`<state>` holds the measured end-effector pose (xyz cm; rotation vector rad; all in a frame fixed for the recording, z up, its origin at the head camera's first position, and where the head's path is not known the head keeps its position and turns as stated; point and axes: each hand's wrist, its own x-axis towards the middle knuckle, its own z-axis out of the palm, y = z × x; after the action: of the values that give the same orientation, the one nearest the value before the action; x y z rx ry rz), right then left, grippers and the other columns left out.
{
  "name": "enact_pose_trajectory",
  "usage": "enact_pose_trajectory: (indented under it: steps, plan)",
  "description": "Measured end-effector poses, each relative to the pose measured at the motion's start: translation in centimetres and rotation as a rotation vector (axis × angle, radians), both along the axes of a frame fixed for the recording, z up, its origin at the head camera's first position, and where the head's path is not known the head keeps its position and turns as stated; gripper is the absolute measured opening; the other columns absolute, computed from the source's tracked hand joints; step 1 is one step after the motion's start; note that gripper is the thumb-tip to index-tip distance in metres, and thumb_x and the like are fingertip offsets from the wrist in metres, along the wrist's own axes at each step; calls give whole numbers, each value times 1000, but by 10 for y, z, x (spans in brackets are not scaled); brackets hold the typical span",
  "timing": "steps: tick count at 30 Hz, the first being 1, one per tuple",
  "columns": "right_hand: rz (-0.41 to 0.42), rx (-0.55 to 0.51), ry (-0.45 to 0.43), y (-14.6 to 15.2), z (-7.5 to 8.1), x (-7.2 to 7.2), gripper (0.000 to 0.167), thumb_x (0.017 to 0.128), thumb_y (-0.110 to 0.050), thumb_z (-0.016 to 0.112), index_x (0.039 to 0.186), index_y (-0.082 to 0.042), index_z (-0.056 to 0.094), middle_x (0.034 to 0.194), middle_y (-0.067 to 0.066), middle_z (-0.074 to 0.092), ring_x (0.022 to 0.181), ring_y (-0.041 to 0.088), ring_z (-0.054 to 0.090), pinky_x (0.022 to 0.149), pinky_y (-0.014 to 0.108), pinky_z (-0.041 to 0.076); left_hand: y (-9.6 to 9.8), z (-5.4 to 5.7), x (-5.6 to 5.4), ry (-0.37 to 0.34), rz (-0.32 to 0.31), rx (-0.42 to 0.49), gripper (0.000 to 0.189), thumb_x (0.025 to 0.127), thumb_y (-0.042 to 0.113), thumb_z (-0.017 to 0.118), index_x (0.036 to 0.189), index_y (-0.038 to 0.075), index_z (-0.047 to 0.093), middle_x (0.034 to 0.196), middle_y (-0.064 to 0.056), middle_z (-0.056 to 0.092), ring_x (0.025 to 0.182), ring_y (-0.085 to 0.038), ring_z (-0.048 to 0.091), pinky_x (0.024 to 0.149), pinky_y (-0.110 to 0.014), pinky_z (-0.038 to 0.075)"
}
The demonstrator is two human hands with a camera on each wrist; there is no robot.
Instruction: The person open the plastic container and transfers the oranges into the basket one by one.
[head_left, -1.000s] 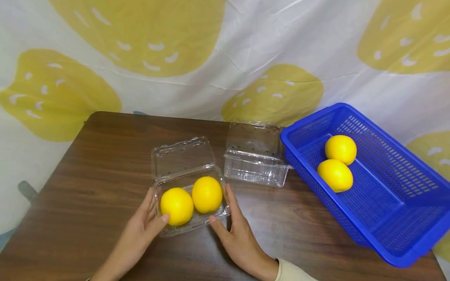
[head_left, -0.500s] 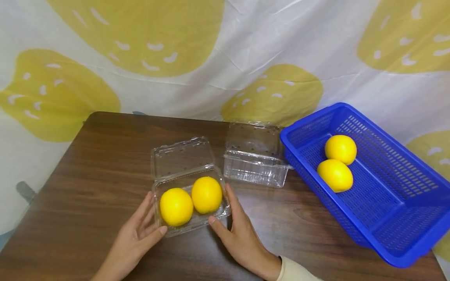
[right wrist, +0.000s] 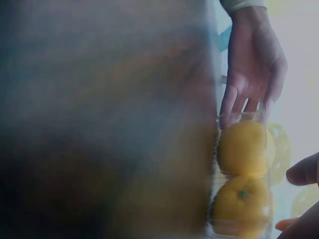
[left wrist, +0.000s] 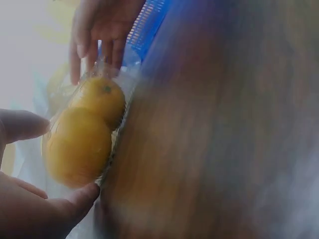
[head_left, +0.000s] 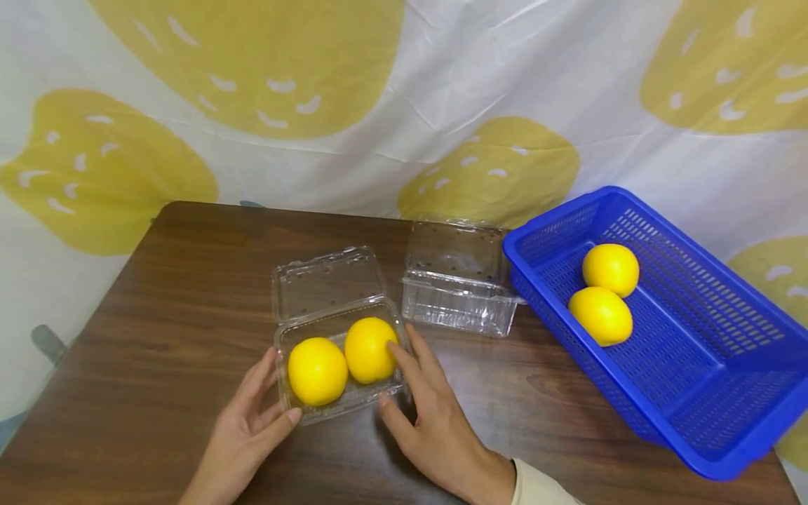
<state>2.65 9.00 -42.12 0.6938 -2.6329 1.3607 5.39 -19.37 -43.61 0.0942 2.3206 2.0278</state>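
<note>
Two oranges (head_left: 318,372) lie side by side in a clear plastic clamshell box (head_left: 341,414), its perforated lid (head_left: 328,284) tipped back. My left hand (head_left: 243,428) holds the box's near left corner, thumb at the front edge and fingers along the side. In the left wrist view, the left thumb (left wrist: 82,199) is right at the box's lower edge. At the right end, my right hand (head_left: 432,414) has its fingers spread, one fingertip over the right orange (head_left: 369,351) and the thumb close to the front rim. The right wrist view shows the box between both hands.
A second clear clamshell box (head_left: 461,308) stands behind to the right, lid raised, against the blue basket (head_left: 637,393). Two more oranges (head_left: 611,270) lie in that basket. The brown wooden table (head_left: 189,301) ends at a patterned cloth (head_left: 303,168).
My right hand has lifted its fingers from the box's right side and moved one over the right orange. My left hand has shifted slightly outward and down. The box has barely moved.
</note>
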Motion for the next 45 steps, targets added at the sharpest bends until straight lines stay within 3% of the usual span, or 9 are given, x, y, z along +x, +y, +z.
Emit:
enact_pose_trajectory:
  steps: [5, 10, 13, 16, 18, 20, 27, 35, 45]
  plan:
    - [61, 83, 187, -4, 4, 0, 71, 94, -17, 82, 156, 0, 53, 174, 27, 32, 163, 48, 29, 126, 69, 37, 2, -3, 3, -5, -26, 79, 93, 101, -7, 69, 177, 10, 19, 182, -24, 14, 147, 12, 41, 111, -19, 47]
    - [85, 149, 305, -10, 6, -2, 73, 89, -20, 83, 154, -2, 55, 170, 25, 40, 160, 52, 31, 123, 73, 40, 3, -4, 3, -7, -34, 111, 94, 101, -7, 68, 178, 11, 15, 183, -22, 11, 149, 10, 39, 113, -19, 44]
    - [111, 173, 359, -14, 8, -7, 71, 88, -21, 85, 150, -1, 57, 167, 23, 45, 160, 52, 33, 124, 72, 40, 4, -3, 2, -15, -33, 97, 96, 101, -5, 69, 178, 13, 15, 183, -20, 10, 158, -6, 35, 113, -19, 44]
    - [153, 214, 406, -20, 11, -17, 69, 89, -25, 86, 147, 0, 59, 162, 24, 50, 159, 53, 33, 126, 71, 37, 4, -1, 0, -27, -43, 98, 97, 101, -3, 70, 178, 15, 13, 184, -19, 8, 164, -34, 27, 113, -21, 46]
    - [182, 256, 418, -24, 13, -23, 69, 90, -28, 86, 147, -1, 59, 160, 23, 52, 160, 52, 33, 127, 70, 35, 4, 1, -2, -35, -55, 102, 98, 102, -2, 70, 178, 13, 10, 184, -19, 5, 162, -49, 23, 112, -21, 47]
    - [214, 309, 409, -29, 15, -29, 71, 92, -33, 85, 150, -2, 58, 160, 23, 52, 161, 52, 32, 130, 69, 32, 4, 2, -3, -46, -63, 106, 98, 103, -1, 69, 178, 12, 8, 184, -19, 3, 160, -54, 24, 111, -22, 49]
    - [266, 443, 364, -41, 16, -37, 77, 98, -47, 79, 157, -5, 52, 161, 22, 52, 164, 49, 27, 135, 66, 20, 5, 4, -4, -57, -81, 86, 100, 103, 1, 70, 178, 14, 5, 184, -19, 2, 155, -55, 33, 110, -23, 50]
    - [260, 499, 371, -48, 17, -41, 79, 96, -55, 79, 156, -10, 54, 152, 14, 58, 163, 44, 31, 134, 71, 15, 3, 5, -5, -58, -105, -18, 106, 102, 7, 76, 179, 17, 5, 183, -22, 3, 163, -56, 15, 113, -19, 43]
    - [268, 498, 412, -56, 19, -45, 79, 96, -57, 78, 153, -8, 56, 146, 12, 61, 160, 44, 35, 132, 74, 19, 2, 5, -5, -37, -97, 9, 106, 100, 4, 76, 179, 16, 6, 183, -23, 2, 164, -56, 9, 112, -16, 41]
